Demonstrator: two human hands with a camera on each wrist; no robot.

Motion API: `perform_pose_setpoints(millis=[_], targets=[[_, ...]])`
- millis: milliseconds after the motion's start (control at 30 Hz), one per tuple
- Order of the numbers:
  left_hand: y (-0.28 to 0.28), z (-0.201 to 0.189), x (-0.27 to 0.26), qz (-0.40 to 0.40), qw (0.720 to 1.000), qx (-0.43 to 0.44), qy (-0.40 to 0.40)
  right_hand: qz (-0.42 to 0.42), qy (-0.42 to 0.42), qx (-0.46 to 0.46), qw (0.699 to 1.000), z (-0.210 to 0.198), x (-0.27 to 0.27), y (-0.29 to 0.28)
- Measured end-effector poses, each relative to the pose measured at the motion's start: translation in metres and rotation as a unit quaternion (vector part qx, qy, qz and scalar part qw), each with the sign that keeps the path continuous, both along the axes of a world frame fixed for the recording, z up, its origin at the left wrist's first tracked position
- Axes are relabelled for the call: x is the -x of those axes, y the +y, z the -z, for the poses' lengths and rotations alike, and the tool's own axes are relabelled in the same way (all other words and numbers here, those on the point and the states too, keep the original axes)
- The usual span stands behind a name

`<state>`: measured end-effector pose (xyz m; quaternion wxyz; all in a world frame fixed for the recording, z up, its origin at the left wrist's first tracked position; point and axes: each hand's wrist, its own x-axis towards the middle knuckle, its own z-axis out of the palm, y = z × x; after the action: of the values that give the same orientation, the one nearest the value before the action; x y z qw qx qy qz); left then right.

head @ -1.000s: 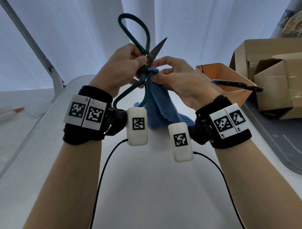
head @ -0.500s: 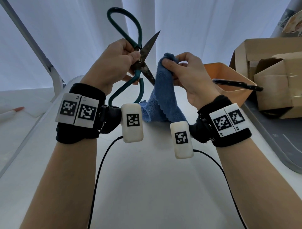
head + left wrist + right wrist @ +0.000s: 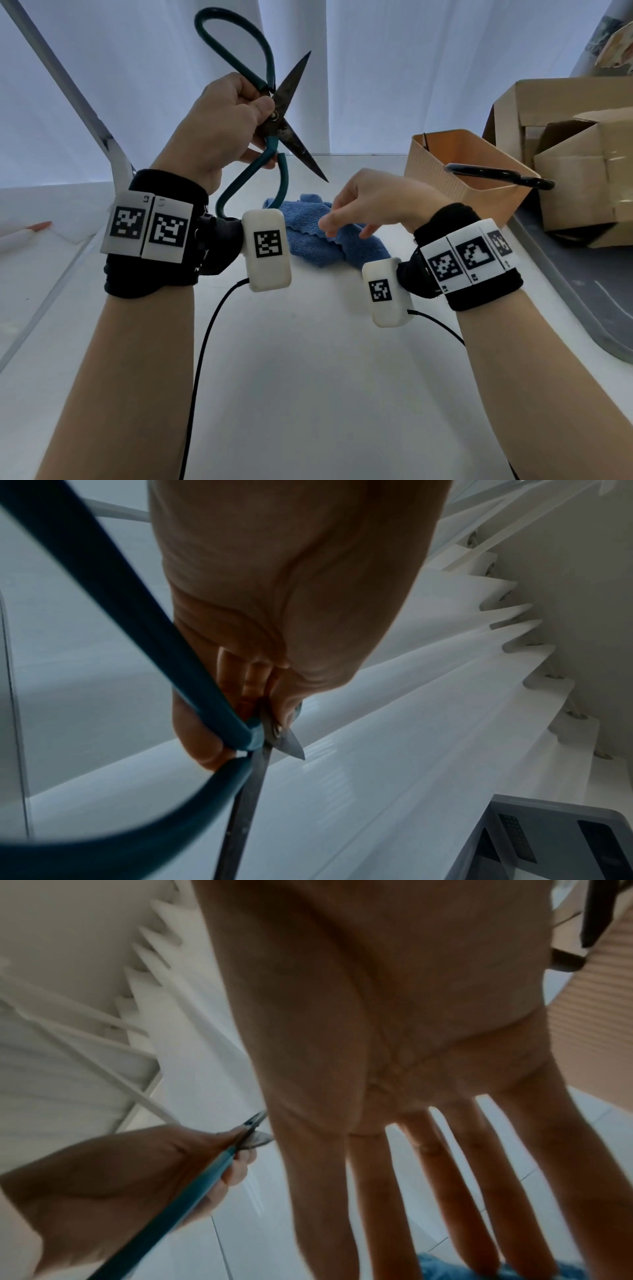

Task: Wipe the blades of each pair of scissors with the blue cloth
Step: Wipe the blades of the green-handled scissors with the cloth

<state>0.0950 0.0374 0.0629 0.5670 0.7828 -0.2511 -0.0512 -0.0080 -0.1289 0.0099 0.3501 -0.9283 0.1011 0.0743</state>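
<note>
My left hand (image 3: 236, 120) grips a pair of green-handled scissors (image 3: 284, 113) near the pivot and holds them up in the air, dark blades spread wide. The left wrist view shows fingers and thumb pinching the scissors (image 3: 260, 737) at the pivot. The blue cloth (image 3: 329, 233) lies crumpled on the white table (image 3: 308, 359). Just above it hovers my right hand (image 3: 346, 219), fingers spread straight and holding nothing; in the right wrist view the right hand (image 3: 445, 1191) reaches down toward a corner of the blue cloth (image 3: 431, 1267).
An orange bin (image 3: 462, 171) stands at the back right with a black-handled pair of scissors (image 3: 500, 174) resting across its rim. Cardboard boxes (image 3: 575, 154) sit to its right. A metal frame leg (image 3: 85, 113) rises at the left. Sensor cables trail from both wrists.
My right hand let go of the blue cloth, which dropped onto the table, and the hand came down after it. My left hand kept the scissors raised, blades spread wider.
</note>
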Motion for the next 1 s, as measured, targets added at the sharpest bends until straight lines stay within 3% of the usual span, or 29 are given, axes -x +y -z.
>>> perform_pose_setpoints(millis=[233,367,467,600,733,900,1000], targets=[[-0.005,0.002,0.003,0.011,1.0,-0.003,0.007,-0.009,0.075,0.1,0.992,0.013,-0.006,0.007],[-0.004,0.001,0.005,0.022,1.0,-0.009,0.01,0.048,0.002,0.076,0.996,0.015,-0.009,0.004],[-0.004,0.001,0.006,0.037,0.999,-0.017,0.013,0.121,-0.127,-0.04,0.984,0.008,-0.01,-0.006],[-0.007,0.002,0.008,0.046,0.999,-0.028,0.008,0.168,-0.243,-0.211,0.932,-0.009,-0.006,-0.014],[-0.01,0.004,0.009,0.055,0.998,-0.039,0.007,0.169,-0.252,-0.305,0.903,-0.018,-0.002,-0.014],[-0.016,0.007,0.009,0.06,0.997,-0.04,-0.006,0.095,-0.231,-0.433,0.866,-0.023,0.002,-0.008],[-0.019,0.009,0.01,0.055,0.998,-0.039,-0.018,0.035,-0.227,-0.439,0.868,-0.023,0.004,-0.007]])
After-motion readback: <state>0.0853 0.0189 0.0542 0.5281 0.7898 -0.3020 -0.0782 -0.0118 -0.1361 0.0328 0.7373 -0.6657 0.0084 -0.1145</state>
